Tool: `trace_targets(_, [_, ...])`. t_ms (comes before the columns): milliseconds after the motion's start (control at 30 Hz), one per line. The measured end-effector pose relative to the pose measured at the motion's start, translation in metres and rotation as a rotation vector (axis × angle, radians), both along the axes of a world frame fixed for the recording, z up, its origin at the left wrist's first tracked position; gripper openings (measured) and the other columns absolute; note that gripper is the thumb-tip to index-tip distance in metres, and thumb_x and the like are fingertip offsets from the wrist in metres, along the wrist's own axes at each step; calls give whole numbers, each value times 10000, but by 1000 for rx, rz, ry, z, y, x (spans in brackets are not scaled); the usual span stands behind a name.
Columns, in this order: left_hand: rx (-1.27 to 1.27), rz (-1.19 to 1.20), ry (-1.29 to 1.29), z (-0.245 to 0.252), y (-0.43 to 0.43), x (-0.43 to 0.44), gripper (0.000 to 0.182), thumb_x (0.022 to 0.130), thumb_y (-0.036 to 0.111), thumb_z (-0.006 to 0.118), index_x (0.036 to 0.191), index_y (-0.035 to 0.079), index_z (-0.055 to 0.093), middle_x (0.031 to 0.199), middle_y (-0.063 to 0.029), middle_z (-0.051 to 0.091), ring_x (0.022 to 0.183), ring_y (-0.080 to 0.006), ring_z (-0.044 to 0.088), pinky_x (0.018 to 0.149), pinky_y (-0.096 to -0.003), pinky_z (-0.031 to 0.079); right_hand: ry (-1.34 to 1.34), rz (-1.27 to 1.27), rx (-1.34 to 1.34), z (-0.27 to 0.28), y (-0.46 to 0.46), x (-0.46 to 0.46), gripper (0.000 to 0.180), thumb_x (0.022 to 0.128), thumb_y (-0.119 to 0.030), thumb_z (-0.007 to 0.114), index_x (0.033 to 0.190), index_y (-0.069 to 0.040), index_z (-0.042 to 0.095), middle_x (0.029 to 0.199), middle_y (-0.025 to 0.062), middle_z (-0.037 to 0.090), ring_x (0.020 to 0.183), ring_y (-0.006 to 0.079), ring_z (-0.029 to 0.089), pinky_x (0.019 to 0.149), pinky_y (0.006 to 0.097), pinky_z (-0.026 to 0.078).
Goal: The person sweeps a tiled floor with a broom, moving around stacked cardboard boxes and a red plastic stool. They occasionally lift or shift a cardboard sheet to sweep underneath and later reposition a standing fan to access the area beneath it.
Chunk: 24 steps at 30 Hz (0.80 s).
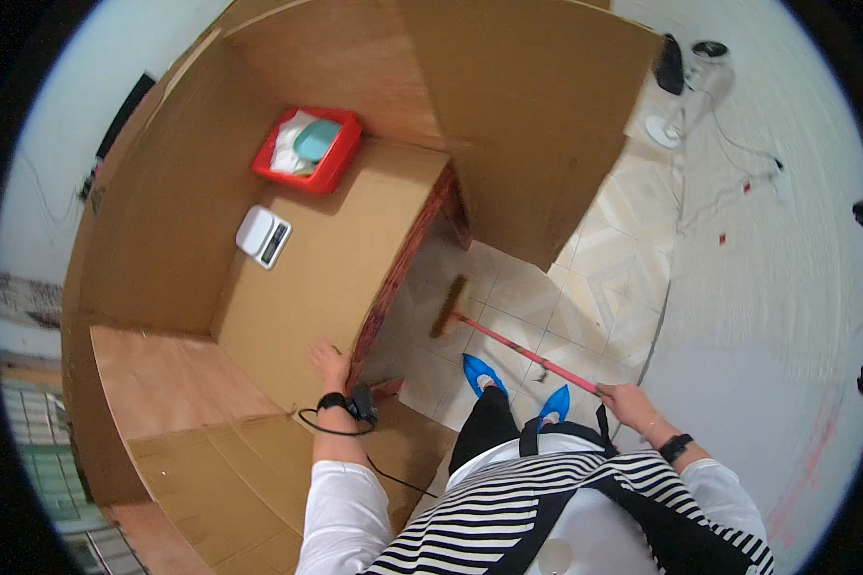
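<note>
My right hand [627, 405] is closed around the end of the red handle of a push broom [525, 352]. The broom's brown bristle head rests on the tiled floor beside the table. Near the front edge of the cardboard-covered table [331, 266] is my left hand [329, 363], fingers apart, with nothing held; whether it touches the surface cannot be told. On that table a white digital kitchen scale [264, 236] lies by the back panel. A red plastic basket [341, 162] with white cloth and a turquoise item stands in the far corner.
Cardboard panels [532, 129] wall the table's back and sides. Blue shoe covers [555, 404] are on my feet, close to the broom handle. A white stand fan [664, 132] with a cord stands by the wall at the upper right. A black cable [403, 478] hangs near my left arm.
</note>
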<state>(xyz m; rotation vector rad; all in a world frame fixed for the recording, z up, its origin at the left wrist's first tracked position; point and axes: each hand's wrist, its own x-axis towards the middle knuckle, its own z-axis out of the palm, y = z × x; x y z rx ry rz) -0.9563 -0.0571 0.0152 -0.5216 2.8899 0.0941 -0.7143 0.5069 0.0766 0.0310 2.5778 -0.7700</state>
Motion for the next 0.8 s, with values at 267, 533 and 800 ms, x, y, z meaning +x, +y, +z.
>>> trace_targets(267, [258,240,-402,-37,-31,7,1158,703,534,685,1442,169,-129,1471,-175,-237,1342,-392,-226,999,-679,11,-128,277,-144,-104,-176,-188,310,904,-281,469,1090,-72,602,927,226,613,858,402,581,744,458,467])
trace_targets(533, [403,238,-398,-37,-36,11,1136,743,519,654,1415,208,-208,1415,-171,-355,1286,-415,-328,932,-730,-34,-157,598,71,-173,-313,-253,273,898,-211,437,1119,-135,577,821,175,645,788,352,633,677,446,501])
trace_targets(800, [477,266,-370,-31,-33,6,1122,754,454,671,1413,239,-211,1416,-149,-365,1298,-407,-315,926,-737,-40,-143,667,364,-207,-255,-285,330,899,-175,423,1214,-199,521,854,138,657,790,307,649,642,427,512])
